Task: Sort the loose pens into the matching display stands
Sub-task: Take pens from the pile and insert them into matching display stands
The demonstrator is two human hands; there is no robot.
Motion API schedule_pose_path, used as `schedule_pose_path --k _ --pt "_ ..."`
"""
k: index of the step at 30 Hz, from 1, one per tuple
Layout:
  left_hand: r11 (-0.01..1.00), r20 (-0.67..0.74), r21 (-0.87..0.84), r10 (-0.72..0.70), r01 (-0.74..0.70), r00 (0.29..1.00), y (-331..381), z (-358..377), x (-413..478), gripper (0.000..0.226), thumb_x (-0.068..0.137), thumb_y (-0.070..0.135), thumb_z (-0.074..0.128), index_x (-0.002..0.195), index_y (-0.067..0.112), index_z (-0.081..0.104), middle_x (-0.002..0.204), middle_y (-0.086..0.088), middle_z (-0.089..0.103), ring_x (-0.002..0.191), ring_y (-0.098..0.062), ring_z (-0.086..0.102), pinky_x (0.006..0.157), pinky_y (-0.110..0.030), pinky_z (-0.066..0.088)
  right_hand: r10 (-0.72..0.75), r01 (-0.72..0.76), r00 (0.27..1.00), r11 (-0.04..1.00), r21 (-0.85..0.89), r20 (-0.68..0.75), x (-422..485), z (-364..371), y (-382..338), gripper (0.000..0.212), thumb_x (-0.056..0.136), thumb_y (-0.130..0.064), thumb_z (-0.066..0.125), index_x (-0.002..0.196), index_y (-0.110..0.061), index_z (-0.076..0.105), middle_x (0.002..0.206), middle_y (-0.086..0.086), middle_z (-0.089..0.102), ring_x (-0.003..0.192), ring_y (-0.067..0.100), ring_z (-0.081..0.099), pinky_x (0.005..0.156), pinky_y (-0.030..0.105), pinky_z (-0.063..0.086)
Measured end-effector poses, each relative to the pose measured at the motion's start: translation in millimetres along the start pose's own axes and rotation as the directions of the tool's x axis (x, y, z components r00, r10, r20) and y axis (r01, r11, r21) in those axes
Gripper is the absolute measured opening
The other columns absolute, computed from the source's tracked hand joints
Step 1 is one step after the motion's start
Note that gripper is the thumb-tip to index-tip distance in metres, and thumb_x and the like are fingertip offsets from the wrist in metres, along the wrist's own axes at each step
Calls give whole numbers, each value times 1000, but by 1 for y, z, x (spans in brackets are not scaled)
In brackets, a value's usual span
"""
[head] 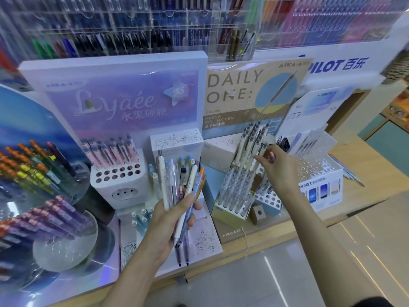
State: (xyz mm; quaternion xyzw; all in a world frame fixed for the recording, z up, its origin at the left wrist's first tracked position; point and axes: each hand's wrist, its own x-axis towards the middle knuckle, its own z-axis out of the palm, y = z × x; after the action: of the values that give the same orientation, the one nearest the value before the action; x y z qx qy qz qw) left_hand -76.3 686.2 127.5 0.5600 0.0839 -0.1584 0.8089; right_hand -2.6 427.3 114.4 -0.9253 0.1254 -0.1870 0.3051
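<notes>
Left hand (170, 220) grips a fanned bundle of loose pens (174, 173) at frame centre, clickers up, tips down.

Right hand (276, 165) is out at 2 o'clock, fingertips at the cream pens (250, 140) in the Daily One stand (232, 85). Pinching one or only touching: cannot tell.

Judgement: the pens are light and stiff with smooth barrels, so the bundle could slip or splay. Take one at a time by the upper barrel, below the clicker, for tip-first seating.

Legible:
- "DAILY ONE:", "AK2882", "PRESS GEL INK PEN"
- "yaée 水果硬糖" on the lilac stand (124, 103), 11 o'clock
- "PILOT 百乐" on the banner (332, 65), 1 o'clock
- "THFINDER" on the white box (318, 191), 3 o'clock
</notes>
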Motion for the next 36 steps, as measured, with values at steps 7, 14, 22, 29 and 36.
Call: schedule_pose_path --k 7,14,22,29,36 --pt "1000 -1 23 3 -3 1000 3 -1 -3 34 75 24 63 97 -2 62 66 -6 64 44 -13 45 47 -20 44 121 -99 990 959 264 -68 -20 -6 -16 47 85 -34 69 125 -17 49 103 -1 60 90 10 58 79 29 49" --pt "997 -74 36 74 -71 995 10 -15 -11 29 74 25 64 94 3 65 67 -6 67 46 -13 49 47 -22 44 -12 -401 846 643 652 533 -82 -12 -111 11 90 -22 63 88 -11 62 50 -14 49 38 2 33 38 15 27" --pt "996 -200 24 86 -82 976 17 -54 -40 27 69 26 68 91 10 69 67 -4 71 44 -12 57 51 -26 50 -129 -454 735 635 625 666 -114 34 -169 32 88 -12 65 64 -14 45 44 -12 31 37 6 23 37 17 20" --pt "1000 -371 4 30 -30 928 18 -120 -74 20 72 25 71 88 13 70 75 -4 75 65 -17 71 64 -29 58 -178 -452 687 654 607 704 -150 63 -216 12 88 -5 63 77 -7 60 45 -10 31 38 7 22 38 17 20" --pt "993 -536 115 75 -15 841 23 -203 -118 11 80 20 71 87 13 67 75 -2 74 66 -16 70 56 -27 55 -206 -381 754 636 671 623 -187 88 -268 39 89 -2 61 57 -24 53 45 -11 28 42 9 22 42 17 23"
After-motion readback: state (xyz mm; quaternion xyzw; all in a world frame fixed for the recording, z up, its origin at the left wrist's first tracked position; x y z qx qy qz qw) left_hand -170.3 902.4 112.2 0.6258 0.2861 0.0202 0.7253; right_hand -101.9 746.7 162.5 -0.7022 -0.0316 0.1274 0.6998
